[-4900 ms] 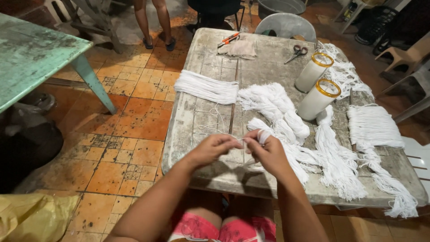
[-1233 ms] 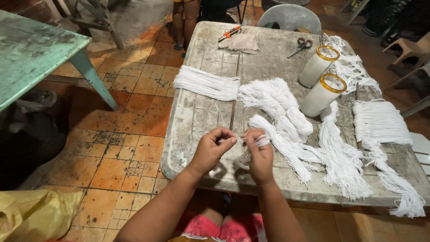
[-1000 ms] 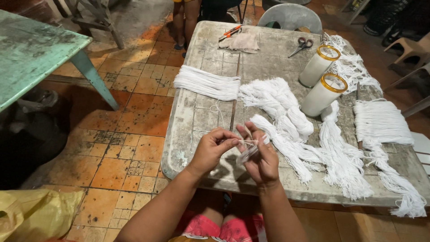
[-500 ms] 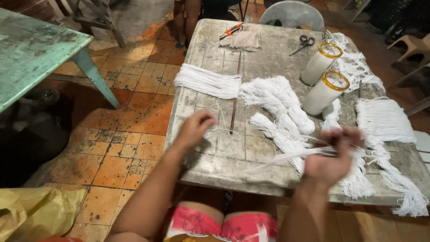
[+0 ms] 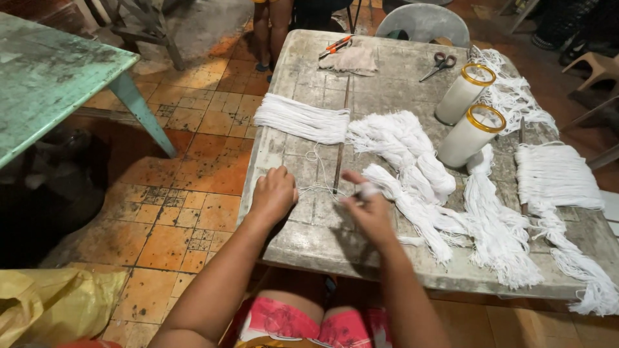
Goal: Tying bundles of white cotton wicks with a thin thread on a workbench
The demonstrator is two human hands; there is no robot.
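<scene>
worn grey table [image 5: 387, 90]: left hand [image 5: 274, 193] fisted on thin string [image 5: 316, 189], right hand [image 5: 367, 209] pinching it

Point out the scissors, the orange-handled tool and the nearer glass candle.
scissors [image 5: 439, 64], head view, on the pivot just below the handles.
orange-handled tool [image 5: 336, 45], head view, on the middle of its handle.
nearer glass candle [image 5: 469, 137], head view, on its white side.

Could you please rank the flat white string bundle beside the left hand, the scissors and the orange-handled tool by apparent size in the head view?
1. Flat white string bundle, clearly largest.
2. Scissors and orange-handled tool look about alike; both lie far from the camera, so I would not rank them.
</scene>
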